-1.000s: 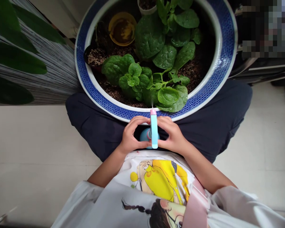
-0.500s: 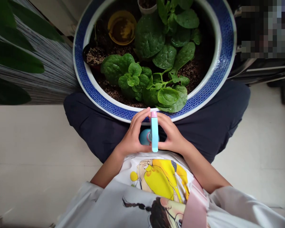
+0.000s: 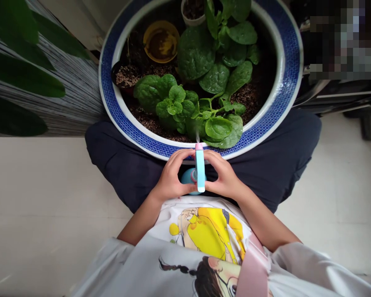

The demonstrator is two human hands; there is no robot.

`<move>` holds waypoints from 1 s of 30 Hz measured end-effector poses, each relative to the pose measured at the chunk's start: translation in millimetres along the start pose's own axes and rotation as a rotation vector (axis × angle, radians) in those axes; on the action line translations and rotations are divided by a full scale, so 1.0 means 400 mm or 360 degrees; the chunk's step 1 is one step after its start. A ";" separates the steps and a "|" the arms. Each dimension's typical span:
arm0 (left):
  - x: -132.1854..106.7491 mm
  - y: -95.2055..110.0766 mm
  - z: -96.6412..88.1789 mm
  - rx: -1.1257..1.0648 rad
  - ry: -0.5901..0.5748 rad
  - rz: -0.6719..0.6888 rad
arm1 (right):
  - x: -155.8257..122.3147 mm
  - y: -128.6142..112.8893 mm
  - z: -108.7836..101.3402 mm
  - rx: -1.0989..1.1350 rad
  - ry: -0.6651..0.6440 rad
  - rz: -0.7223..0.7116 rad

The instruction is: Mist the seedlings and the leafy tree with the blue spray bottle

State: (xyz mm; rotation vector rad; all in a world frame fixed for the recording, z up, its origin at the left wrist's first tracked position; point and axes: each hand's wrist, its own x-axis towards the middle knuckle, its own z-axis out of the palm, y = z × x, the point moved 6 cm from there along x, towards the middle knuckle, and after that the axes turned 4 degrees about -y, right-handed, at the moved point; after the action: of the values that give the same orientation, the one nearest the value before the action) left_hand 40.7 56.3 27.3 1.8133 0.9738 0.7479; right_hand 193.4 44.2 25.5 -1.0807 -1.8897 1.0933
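Between my two hands stands a light-blue spray bottle point(image 3: 200, 171) with a pink nozzle, pointing away from me. My left hand point(image 3: 172, 175) grips its head from the left, fingers at the front and thumb at the back. From the right, my right hand point(image 3: 224, 175) closes on the same head in the same way. A thin white mist leaves the nozzle toward the leafy green plants point(image 3: 219, 128) just ahead. They grow in dark soil inside a large round pot point(image 3: 136, 140) with a blue-and-white rim. The bottle's lower body is mostly hidden.
Inside the big pot sit a yellow bowl point(image 3: 161, 41), a small white pot point(image 3: 193, 14) and a dark small pot point(image 3: 125, 76). Long dark leaves point(image 3: 24, 74) hang at the left before a string curtain point(image 3: 77, 97). Dark metal furniture point(image 3: 330, 93) stands at the right.
Fingers of both hands have pulled back at the front of the spray bottle, and mist now comes from its nozzle. The view has shifted slightly.
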 end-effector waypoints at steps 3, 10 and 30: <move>0.002 0.007 -0.002 0.0037 0.0044 0.0016 | -0.001 0.000 -0.001 -0.0006 0.0015 0.0023; 0.002 0.006 -0.008 0.0012 0.0117 0.0017 | 0.004 -0.013 0.002 0.0032 0.0032 0.0056; -0.010 -0.008 0.005 0.0137 -0.0045 0.0131 | -0.003 -0.013 0.009 -0.0025 -0.0077 -0.0020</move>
State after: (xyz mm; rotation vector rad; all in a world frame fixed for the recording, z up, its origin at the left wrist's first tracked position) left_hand 39.5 52.8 23.3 1.9431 0.9304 0.7386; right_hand 189.0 40.4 28.3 -1.0583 -1.9430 1.1083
